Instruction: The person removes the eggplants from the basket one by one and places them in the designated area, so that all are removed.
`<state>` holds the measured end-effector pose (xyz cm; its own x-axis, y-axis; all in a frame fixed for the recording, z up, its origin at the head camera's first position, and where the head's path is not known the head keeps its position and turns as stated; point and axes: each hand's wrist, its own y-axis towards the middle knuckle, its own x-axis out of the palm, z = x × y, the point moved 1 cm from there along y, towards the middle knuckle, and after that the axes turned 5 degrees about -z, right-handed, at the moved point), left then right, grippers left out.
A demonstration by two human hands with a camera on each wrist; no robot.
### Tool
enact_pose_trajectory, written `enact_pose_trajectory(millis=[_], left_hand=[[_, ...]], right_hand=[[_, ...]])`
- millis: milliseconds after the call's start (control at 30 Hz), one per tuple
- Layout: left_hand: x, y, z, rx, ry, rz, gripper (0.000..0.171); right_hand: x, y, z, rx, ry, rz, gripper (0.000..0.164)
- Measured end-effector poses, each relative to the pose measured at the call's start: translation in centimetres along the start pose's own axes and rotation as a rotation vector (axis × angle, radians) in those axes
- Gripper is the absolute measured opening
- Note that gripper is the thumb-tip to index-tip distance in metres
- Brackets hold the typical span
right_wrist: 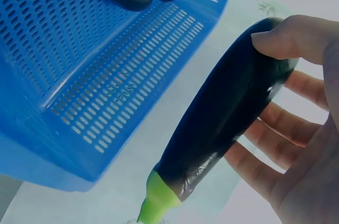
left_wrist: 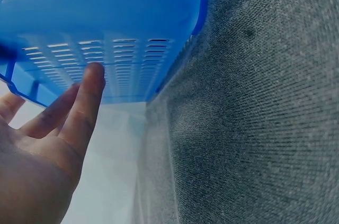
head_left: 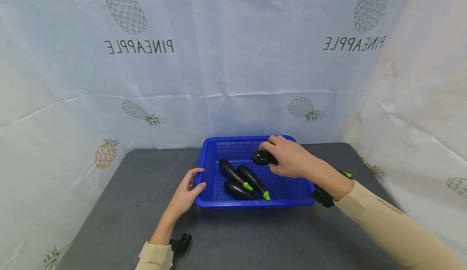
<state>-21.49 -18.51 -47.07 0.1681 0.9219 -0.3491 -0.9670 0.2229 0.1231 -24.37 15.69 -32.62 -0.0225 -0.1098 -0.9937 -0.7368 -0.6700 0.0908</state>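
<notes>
My right hand [head_left: 290,154] grips a dark purple eggplant [right_wrist: 222,107] over the right part of the blue basket [head_left: 204,156]. The thumb lies on one side near its rounded end and the fingers on the other; the green stem end points away in the right wrist view. At the basket's left rim is my left hand [head_left: 187,191], thumb and index finger at the rim. In the left wrist view, other fingers [left_wrist: 85,107] extend along the slotted outer wall. Several eggplants [head_left: 251,178] lie together inside the basket, green caps toward the near side.
Another eggplant [head_left: 345,174] is partly hidden behind the right forearm, on the table's right side. The grey table [head_left: 240,237] carries the basket. White cloth [head_left: 233,51] with pineapple prints hangs behind and at both sides. A black wrist camera [head_left: 181,242] is on the left wrist.
</notes>
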Motion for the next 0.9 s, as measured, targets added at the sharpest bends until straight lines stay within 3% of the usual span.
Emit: enact_pose_trajectory(millis=[367, 900], left_hand=[[0.0, 0.0, 0.0, -0.002, -0.004, -0.001, 0.046], [-0.1, -0.1, -0.2, 0.001, -0.001, -0.007, 0.047]], right_hand=[[-0.3, -2.4, 1.6, 0.029, 0.037, 0.064, 0.048], [-1.0, -5.1, 5.4, 0.114, 0.060, 0.084, 0.047]])
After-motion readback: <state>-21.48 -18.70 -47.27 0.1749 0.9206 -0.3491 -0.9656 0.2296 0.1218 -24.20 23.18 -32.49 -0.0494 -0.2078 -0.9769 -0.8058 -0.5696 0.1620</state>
